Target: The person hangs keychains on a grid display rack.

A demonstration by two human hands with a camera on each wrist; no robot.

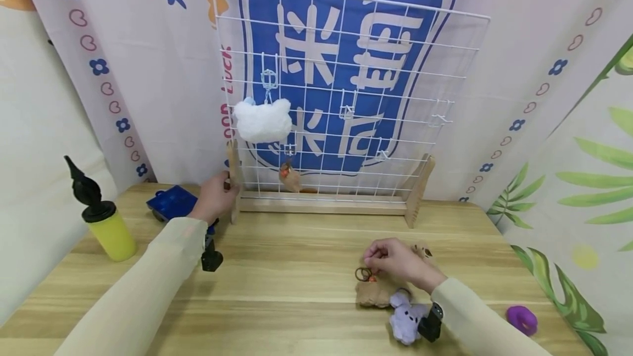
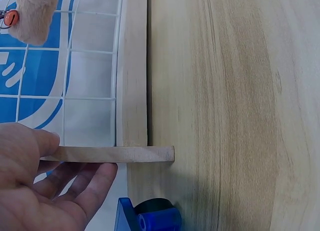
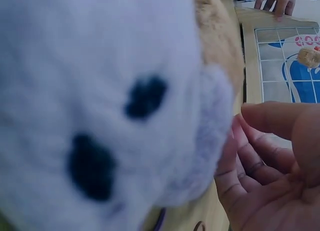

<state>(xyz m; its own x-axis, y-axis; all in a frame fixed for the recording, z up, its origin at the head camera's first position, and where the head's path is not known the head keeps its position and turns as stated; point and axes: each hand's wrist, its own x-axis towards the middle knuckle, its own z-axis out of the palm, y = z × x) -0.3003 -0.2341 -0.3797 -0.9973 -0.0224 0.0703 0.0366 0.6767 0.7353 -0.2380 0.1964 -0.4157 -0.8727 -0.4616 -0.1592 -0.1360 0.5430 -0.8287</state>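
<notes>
My left hand grips the wooden side support of a white wire grid rack, thumb on one face and fingers on the other. My right hand is low over the table's right half, thumb and forefinger tips close together. Just below those fingertips lie a metal ring, an orange bell and a brown plush charm. Whether the fingers pinch anything is hidden. A lavender plush charm lies nearer me, large and blurred in the right wrist view. Another brown plush shows partly behind the hand.
A white plush and a brown plush with a bell hang from hooks on the grid. Other hooks include one mid-grid. At left stand a yellow pump and a blue object. A purple ring lies far right.
</notes>
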